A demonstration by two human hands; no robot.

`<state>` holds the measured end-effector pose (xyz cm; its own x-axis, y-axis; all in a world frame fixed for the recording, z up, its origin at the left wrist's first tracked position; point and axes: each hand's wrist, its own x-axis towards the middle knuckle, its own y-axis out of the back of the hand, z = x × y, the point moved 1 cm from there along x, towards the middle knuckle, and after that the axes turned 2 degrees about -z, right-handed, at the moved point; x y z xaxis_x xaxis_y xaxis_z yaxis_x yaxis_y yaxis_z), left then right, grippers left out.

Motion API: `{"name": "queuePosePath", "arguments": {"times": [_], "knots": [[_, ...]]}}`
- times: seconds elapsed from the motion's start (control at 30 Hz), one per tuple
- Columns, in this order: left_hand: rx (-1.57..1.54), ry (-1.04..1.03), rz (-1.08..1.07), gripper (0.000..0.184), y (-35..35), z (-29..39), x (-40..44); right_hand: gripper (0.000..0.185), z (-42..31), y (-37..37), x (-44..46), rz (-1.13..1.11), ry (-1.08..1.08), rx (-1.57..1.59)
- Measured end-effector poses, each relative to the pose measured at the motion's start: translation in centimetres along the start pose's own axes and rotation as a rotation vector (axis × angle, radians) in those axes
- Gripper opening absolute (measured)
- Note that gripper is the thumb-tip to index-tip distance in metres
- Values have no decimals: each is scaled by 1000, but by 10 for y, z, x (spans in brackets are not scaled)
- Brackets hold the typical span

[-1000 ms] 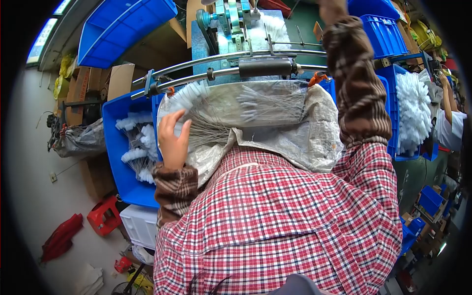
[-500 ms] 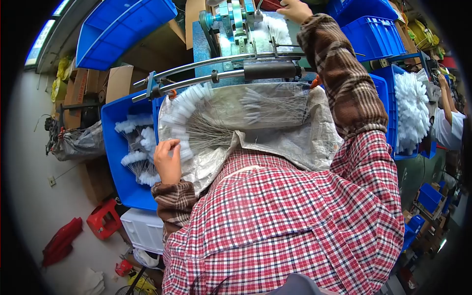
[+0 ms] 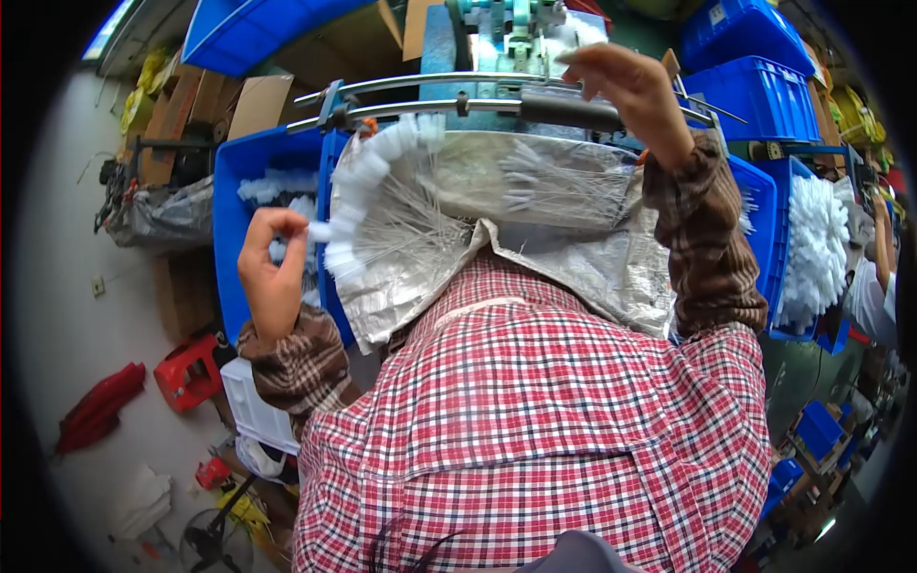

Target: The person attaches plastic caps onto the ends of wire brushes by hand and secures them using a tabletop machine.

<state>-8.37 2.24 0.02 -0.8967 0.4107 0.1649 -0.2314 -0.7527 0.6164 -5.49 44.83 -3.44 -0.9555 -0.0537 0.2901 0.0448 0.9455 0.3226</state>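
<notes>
My left hand [image 3: 271,277] is raised at the left of the lap cloth, its thumb and fingers pinched on the white tip of a wire brush [image 3: 319,231]. Beside it, a fan of similar brushes with white bristle heads [image 3: 349,205] and thin wire stems lies on the grey plastic sheet [image 3: 382,306] over my lap. More thin wires with white ends [image 3: 521,177] lie further right on that sheet. My right hand [image 3: 638,95] hovers over the right end of the metal bars [image 3: 430,105], fingers bent and apart, with nothing visible in them.
A bench machine [image 3: 516,33] stands ahead beyond the bars. Blue bins hold white-headed brushes at the left [image 3: 229,229] and right [image 3: 778,286]. A red stool [image 3: 186,372] and a fan [image 3: 215,540] are on the floor at left. Another person's arm [image 3: 881,234] shows far right.
My left hand has moved left and up, and a brush tip now shows in its fingers. My right hand has come back from the machine toward the bars. The view has shifted slightly.
</notes>
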Motion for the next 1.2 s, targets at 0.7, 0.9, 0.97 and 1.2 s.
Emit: {"name": "queuePosePath", "arguments": {"times": [0.7,0.9,0.97,1.2], "knots": [[341,-324,-542,48,-80,-39,-14,27,-8,-47,1,306,-34,305],[525,-468,-527,26,-121,-63,-23,23,49,20,13,341,-11,-671],[567,-541,-525,16,-132,-75,-22,18,53,22,22,297,76,-893],[728,-522,-651,7,-149,-40,-10,12,79,21,48,126,129,-1259]]}}
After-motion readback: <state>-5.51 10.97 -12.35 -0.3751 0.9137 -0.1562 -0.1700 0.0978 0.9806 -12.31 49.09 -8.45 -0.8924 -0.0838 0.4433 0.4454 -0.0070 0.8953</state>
